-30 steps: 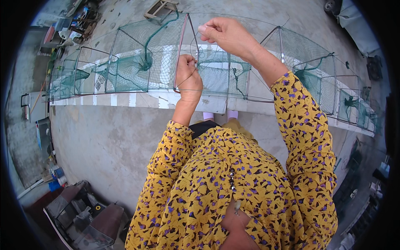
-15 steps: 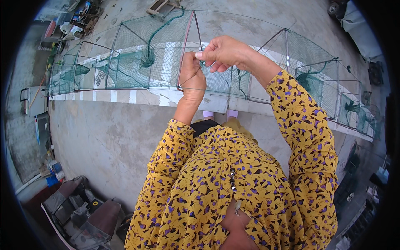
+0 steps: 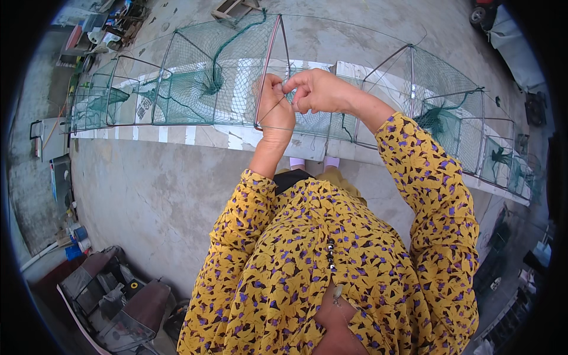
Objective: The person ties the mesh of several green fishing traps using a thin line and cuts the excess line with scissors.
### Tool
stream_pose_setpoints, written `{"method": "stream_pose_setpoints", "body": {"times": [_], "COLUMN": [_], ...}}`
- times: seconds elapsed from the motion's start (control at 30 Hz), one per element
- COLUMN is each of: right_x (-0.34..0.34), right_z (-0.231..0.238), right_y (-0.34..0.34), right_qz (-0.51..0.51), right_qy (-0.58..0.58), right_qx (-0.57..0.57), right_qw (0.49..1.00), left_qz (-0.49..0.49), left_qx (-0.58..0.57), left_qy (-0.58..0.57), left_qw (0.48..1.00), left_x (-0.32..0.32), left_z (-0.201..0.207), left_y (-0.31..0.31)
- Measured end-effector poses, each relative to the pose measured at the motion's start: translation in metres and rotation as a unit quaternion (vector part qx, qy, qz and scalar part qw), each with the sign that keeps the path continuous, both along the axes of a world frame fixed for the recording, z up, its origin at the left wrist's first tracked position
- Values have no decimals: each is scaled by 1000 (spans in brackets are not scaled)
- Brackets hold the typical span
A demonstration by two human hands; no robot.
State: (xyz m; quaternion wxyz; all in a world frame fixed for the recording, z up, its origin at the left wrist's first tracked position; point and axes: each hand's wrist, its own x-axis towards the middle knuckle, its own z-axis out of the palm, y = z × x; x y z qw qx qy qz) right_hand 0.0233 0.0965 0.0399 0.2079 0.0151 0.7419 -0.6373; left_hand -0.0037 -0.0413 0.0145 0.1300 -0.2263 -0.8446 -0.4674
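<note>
A long folding fishing net trap [image 3: 189, 65] of green mesh on rectangular metal frames stretches from left to right in front of me. My left hand [image 3: 275, 112] is closed on the netting beside a reddish upright frame [image 3: 268, 62], palm turned toward me. Across that palm runs a thin dark thread [image 3: 273, 109], leading up to the fingertips. My right hand [image 3: 319, 92] comes in from the right with thumb and forefinger pinched at the left thumb, where the thread ends. The exact grip there is too small to make out.
Beneath the trap lies a long pale board with white stripes [image 3: 189, 136], on a concrete floor [image 3: 142, 177]. A three-wheeled vehicle or cart with dark seats [image 3: 151, 305] stands at lower left. A wooden frame [image 3: 232, 10] lies beyond the trap; clutter lines the left wall.
My right hand has lowered slightly, its fingers curling in closer to the left hand. The left hand stays at the frame. The whole view has shifted a little.
</note>
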Motion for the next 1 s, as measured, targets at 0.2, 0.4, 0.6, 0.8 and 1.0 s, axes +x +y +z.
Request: {"method": "stream_pose_setpoints", "body": {"times": [0.2,0.4,0.6,0.8,1.0], "right_x": [0,3,-2,2,5], "right_z": [9,9,-4,6,46], "right_y": [-13,-28,-35,-14,29], "right_qz": [-64,-130,-144,-100,58], "right_qy": [163,396,344,373,96], "right_qx": [209,363,226,223,250], "right_qw": [962,834,900,895,962], "left_qz": [20,37,20,-68,-145], "left_qx": [8,-10,61,130,242], "left_qy": [-16,-49,-133,-263,-310], "left_qw": [1000,998,989,953,908], "left_x": [-2,2,8,10,10], "left_z": [-9,-6,2,6,3], "left_y": [-2,-3,-1,-1,-4]}}
